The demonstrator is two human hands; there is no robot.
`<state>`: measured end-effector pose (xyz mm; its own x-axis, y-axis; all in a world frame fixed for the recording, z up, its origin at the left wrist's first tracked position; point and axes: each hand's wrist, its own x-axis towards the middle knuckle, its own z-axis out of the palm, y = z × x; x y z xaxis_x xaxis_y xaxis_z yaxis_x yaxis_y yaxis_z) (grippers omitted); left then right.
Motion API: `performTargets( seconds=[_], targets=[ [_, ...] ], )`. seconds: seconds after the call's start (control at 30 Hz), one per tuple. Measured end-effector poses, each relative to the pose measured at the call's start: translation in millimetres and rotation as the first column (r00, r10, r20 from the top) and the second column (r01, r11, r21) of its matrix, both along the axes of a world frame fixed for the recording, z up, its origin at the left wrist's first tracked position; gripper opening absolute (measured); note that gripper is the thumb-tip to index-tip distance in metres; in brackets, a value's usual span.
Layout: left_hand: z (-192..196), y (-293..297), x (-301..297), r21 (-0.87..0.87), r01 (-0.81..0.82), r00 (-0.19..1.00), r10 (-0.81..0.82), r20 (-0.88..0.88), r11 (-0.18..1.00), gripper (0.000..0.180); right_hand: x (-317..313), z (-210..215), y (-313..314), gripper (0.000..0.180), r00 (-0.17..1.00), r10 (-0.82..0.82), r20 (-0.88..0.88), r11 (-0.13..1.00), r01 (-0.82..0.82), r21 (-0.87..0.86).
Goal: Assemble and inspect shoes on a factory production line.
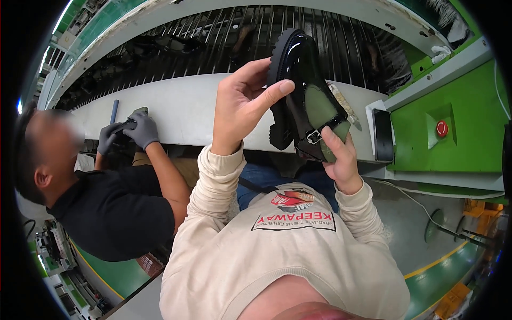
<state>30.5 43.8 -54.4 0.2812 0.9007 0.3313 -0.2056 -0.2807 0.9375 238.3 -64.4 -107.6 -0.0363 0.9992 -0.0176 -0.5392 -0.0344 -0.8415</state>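
Observation:
A glossy black buckled strap shoe with a thick ridged sole is held up over the pale ledge, toe pointing away from me. Inside it sits a green shoe last, showing at the opening. My left hand grips the front part of the shoe, fingers behind the sole and thumb on its side. Around the heel end, my right hand is closed, with fingertips next to the metal buckle. The underside and the fingers behind the shoe are hidden.
Beyond the ledge runs a rack of metal rods carrying dark shoes. A tape-wrapped tool lies behind my shoe. At right are a black flat object and a red button. A co-worker's gloved hands work at left.

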Motion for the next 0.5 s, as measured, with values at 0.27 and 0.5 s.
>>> performTargets(
  seconds=[0.27,0.5],
  targets=[
    [-30,17,-9,-0.046,0.066,0.997,-0.064,0.041,0.997,0.044,22,-28,3,0.055,0.989,0.109,-0.103,0.991,-0.116,-0.068],
    [-54,6,10,-0.062,-0.043,0.999,0.042,-0.026,0.997,0.042,15,-41,5,0.05,1.0,-0.017,-0.011,0.992,0.016,-0.122]
  ],
)
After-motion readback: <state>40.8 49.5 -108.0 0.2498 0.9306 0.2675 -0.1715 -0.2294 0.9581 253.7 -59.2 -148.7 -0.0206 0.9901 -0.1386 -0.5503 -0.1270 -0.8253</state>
